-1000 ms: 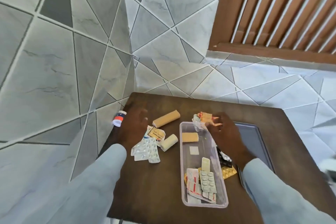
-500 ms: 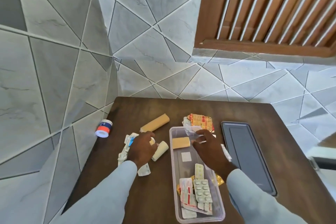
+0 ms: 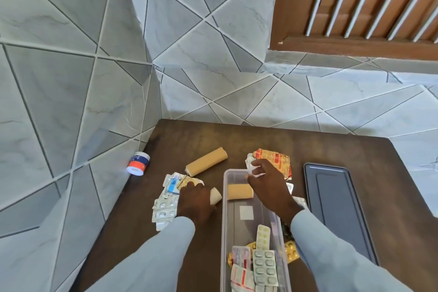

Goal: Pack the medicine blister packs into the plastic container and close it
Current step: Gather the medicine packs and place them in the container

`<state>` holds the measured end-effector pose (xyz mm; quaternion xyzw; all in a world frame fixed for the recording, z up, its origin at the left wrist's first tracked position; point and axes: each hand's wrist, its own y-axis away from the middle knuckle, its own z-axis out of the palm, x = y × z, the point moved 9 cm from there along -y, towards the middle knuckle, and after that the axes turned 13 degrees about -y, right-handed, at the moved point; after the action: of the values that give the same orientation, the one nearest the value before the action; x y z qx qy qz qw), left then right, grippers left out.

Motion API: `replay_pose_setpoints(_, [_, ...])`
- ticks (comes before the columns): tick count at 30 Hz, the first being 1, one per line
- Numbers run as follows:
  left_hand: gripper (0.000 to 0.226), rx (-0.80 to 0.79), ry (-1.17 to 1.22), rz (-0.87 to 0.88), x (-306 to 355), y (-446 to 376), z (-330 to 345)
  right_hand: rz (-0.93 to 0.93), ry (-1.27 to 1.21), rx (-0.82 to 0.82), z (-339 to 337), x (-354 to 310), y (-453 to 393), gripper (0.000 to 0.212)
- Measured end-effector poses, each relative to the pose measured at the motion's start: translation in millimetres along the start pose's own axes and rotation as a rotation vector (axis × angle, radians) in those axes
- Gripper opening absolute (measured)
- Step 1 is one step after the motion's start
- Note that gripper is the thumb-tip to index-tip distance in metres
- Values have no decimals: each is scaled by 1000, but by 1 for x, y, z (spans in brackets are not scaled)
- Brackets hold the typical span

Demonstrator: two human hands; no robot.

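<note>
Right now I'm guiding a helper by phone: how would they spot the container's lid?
Start at the dark wooden table set in the tiled corner, and find the clear plastic container in front of the person. To the container's right, past the right hand, lies the lid. It is a flat dark-grey rectangle with rounded corners, bare on top, the only large dark thing among pale blister packs.

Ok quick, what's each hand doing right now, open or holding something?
Left hand: resting on the loose blister packs; cannot tell whether it grips them.
Right hand: pinching a white blister pack over the plastic container.
</note>
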<state>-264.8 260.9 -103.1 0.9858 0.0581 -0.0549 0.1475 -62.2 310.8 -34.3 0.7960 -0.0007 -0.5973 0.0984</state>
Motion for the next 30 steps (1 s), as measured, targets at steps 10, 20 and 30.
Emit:
replay_pose_setpoints(10, [53,182,264,-51,-68,-8,-37,-191,287,-40,73,-39,-49,40])
replay_pose_setpoints(20, [54,317,362,-151,-160,-11,-37,-328,1268,-439,213,-20,-82,57])
replay_pose_setpoints(30, [53,324,545,-205,-186,-14,-48,-377,891,-94,190,-97,-84,43])
